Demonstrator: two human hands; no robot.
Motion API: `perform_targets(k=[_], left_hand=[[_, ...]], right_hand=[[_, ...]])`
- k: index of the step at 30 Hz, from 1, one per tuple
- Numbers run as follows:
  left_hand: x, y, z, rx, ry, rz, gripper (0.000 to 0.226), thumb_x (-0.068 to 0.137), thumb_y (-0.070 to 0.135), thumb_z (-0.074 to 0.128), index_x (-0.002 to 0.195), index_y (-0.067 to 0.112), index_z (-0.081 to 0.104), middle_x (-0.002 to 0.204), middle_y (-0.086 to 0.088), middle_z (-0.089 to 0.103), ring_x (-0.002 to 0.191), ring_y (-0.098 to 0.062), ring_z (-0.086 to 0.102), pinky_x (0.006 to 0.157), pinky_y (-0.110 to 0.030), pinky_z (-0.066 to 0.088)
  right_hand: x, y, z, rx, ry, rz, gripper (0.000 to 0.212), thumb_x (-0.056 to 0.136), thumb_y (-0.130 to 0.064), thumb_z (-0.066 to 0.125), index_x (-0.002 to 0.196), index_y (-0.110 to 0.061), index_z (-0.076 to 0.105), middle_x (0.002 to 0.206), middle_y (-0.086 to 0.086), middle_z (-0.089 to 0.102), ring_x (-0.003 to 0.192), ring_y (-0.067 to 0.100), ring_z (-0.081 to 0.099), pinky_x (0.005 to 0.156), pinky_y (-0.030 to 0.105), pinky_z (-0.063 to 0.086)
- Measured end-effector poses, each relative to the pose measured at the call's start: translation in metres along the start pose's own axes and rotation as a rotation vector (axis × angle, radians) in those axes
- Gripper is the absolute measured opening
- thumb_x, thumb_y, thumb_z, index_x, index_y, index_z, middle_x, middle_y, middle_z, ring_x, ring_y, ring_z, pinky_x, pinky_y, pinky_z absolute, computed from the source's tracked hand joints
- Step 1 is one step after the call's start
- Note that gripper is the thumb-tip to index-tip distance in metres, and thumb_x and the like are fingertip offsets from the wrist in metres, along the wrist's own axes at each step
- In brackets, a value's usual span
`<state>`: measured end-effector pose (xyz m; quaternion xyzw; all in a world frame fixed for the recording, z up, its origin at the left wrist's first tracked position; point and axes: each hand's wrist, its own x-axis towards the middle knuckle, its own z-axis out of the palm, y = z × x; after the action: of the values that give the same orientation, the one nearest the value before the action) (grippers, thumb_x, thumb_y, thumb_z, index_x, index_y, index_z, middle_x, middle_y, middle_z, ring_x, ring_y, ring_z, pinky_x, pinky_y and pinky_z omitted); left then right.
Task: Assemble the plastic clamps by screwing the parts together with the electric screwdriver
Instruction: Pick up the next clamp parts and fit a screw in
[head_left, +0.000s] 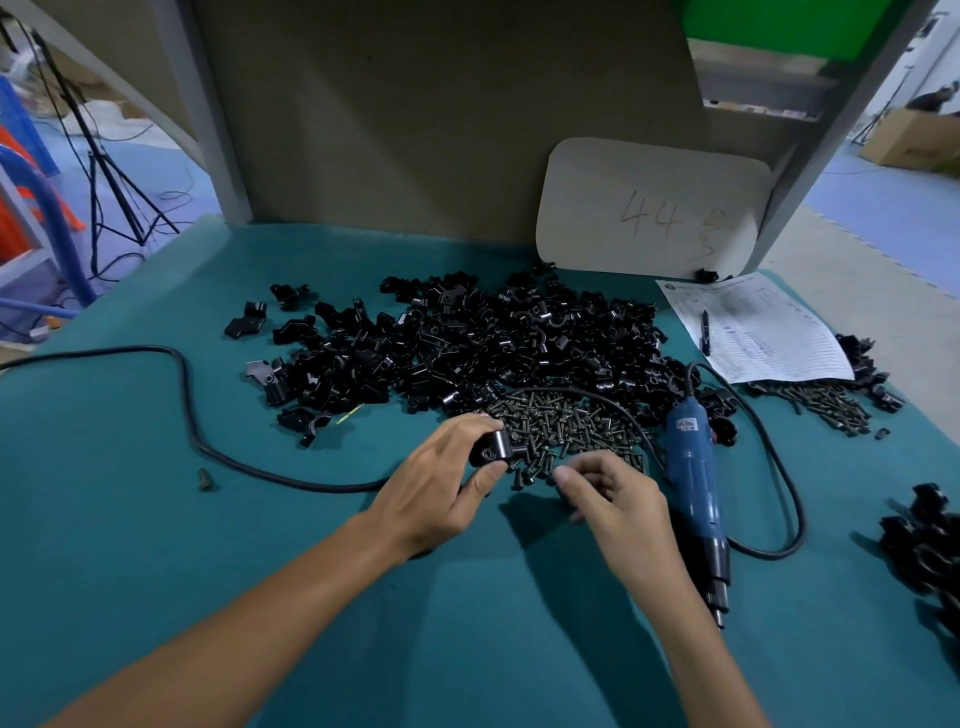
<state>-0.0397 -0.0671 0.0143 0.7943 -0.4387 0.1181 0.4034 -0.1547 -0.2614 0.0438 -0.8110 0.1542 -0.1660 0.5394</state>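
Plastic of this sort looks light and stiff, so the clamp part (491, 449) in your left hand (441, 483) should need only a modest grip. You hold it between the thumb below and the curled fingers on top, just at the near edge of the screw pile (566, 421), with its round hole turned toward you. I judge the glossy surface to be a little slippery. Take it by the flat sides and leave the hole free, because the screw must enter there.

Your right hand (618, 499) has its fingers curled, with the thumb and forefinger tips brought together at the edge of the same pile. Whether a screw is between them I cannot tell; it is too small to see. The screws look small and hard, and they probably roll easily, so pinch one at a time by the head.

The electric screwdriver (693, 467) lies untouched on the green table mat (156, 519), just beside your right hand, with the bit pointing toward you. It seems the heaviest thing here, and the cable (801, 519) looped beside it may pull on it, so take it round the blue body. The big heap of black parts (493, 343) lies behind the screws.
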Motion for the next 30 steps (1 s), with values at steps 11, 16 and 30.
perform_targets(k=[11, 16, 30], left_hand=[[0.003, 0.000, 0.002, 0.080, 0.067, 0.087, 0.038, 0.098, 0.037, 0.055, 0.118, 0.004, 0.055, 0.121, -0.008, 0.063, 0.115, -0.017, 0.057, 0.096, -0.024, 0.047], [0.003, -0.001, 0.003, 0.104, 0.070, 0.096, 0.038, 0.098, 0.036, 0.056, 0.118, 0.004, 0.056, 0.119, -0.008, 0.064, 0.113, -0.018, 0.058, 0.094, -0.027, 0.050], [0.004, 0.000, 0.003, 0.220, 0.081, 0.091, 0.039, 0.101, 0.043, 0.053, 0.110, 0.007, 0.064, 0.104, -0.001, 0.066, 0.099, -0.018, 0.058, 0.086, -0.029, 0.050]], right_hand=[[-0.004, -0.025, 0.022, 0.198, -0.065, -0.116, 0.016, 0.094, -0.008, 0.071, 0.098, -0.023, 0.076, 0.087, 0.000, 0.076, 0.076, 0.015, 0.072, 0.069, 0.027, 0.059], [-0.002, -0.027, 0.027, 0.057, -0.072, -0.164, 0.014, 0.095, -0.015, 0.072, 0.100, -0.029, 0.075, 0.086, -0.009, 0.076, 0.078, 0.014, 0.072, 0.076, 0.039, 0.061], [0.011, -0.028, 0.005, -0.552, -0.127, -0.349, 0.011, 0.103, -0.025, 0.060, 0.108, -0.019, 0.068, 0.095, -0.011, 0.062, 0.088, 0.011, 0.057, 0.079, 0.030, 0.048]])
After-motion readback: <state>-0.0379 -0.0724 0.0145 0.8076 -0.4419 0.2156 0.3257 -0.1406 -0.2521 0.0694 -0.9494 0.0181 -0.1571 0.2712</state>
